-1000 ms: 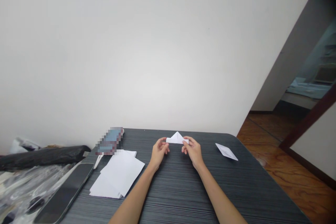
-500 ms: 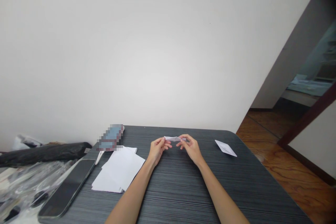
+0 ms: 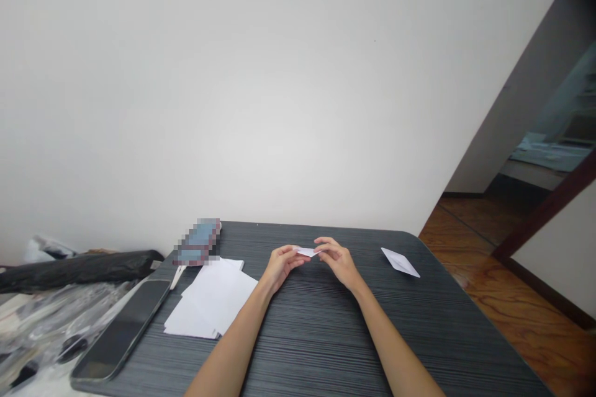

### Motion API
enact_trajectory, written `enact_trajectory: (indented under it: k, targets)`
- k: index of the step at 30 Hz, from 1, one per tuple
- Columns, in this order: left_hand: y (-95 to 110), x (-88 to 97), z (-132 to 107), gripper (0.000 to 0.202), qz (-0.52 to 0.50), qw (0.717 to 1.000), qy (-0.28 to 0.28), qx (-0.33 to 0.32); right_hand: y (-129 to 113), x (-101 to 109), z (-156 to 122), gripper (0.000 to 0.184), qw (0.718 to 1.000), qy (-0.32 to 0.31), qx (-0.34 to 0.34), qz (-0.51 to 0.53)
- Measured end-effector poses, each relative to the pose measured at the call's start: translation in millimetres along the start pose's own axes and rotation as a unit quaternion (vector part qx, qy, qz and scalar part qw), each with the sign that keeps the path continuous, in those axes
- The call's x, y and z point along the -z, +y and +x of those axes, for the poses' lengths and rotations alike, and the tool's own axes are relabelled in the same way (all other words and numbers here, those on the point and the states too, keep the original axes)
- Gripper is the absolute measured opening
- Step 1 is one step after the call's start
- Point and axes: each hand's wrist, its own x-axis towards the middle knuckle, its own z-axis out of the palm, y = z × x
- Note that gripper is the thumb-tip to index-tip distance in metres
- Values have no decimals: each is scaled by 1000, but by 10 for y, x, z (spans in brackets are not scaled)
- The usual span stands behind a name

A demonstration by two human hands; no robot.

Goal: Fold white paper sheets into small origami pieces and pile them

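A small folded piece of white paper (image 3: 307, 252) is held up over the far half of the dark table. My left hand (image 3: 282, 265) pinches its left end between thumb and fingers. At the right end, my right hand (image 3: 336, 259) grips it with thumb and index finger, the other fingers raised a little. Parts of both ends are hidden by my fingers. Another folded white paper (image 3: 400, 262), shaped like a slanted diamond, lies on the table to the right of my right hand.
Loose white sheets (image 3: 218, 298) lie in a stack to the left on the dark table (image 3: 316, 335). Beyond them is a blurred-out object (image 3: 198, 242); a black phone (image 3: 123, 329) lies at the left edge. Plastic-wrapped things (image 3: 51, 316) sit beside the table. A white wall stands behind.
The folded paper has turned in my fingers and now shows a flatter, shorter face. My left hand has shifted slightly right, and my right fingers have changed their hold.
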Motion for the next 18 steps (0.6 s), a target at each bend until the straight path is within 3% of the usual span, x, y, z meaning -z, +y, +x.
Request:
enact_trajectory:
  k: [8,14,18]
  targets:
    - [-9,14,42,13,-12,998,58,0,0,37,-3,18,1000,-20,10,9]
    - [0,39,54,8,-9,998,70,4,-22,117,-3,52,993,7,-38,111]
    - [-6,44,55,10,-4,998,64,14,46,205,0,34,990,12,-77,119]
